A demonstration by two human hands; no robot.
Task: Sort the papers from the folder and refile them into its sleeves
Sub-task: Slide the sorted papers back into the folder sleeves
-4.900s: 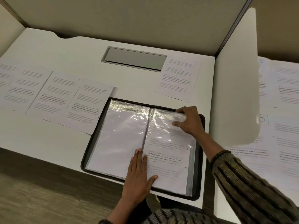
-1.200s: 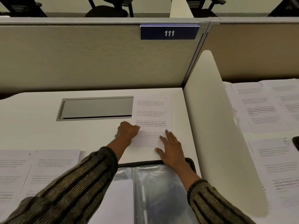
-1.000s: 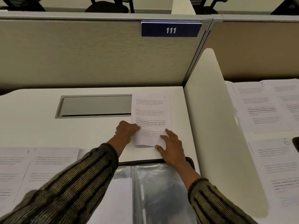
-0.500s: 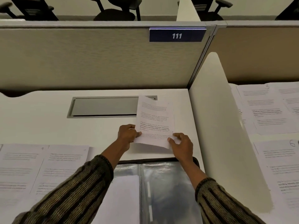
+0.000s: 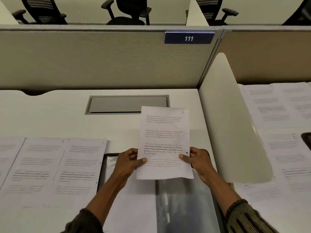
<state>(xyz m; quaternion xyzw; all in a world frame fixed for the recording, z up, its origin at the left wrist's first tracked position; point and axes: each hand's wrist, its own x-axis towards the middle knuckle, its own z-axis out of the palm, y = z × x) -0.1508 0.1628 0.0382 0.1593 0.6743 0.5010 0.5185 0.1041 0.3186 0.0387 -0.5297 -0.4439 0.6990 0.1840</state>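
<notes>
sheet point(image 5: 164, 137) lifted off desk, pinched between both hands point(image 5: 165, 161), above folder point(image 5: 185, 199)

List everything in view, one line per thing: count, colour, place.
held sheet: one, white, printed, in the air above the folder's far end.
folder: one, black rim, clear sleeves, open on the desk.
desk: one, white.
loose sheets: three, white, in a row left of the folder.
neighbouring sheets: several, white, right of the divider.
divider: one, white, at the desk's right edge.
hatch: one, grey, in the desk's back.
sign: one, dark blue, "111", on the beige partition.
chairs: at least three, black, beyond the partition.
left hand: pinches the held sheet's left edge.
right hand: pinches its right edge.
</notes>
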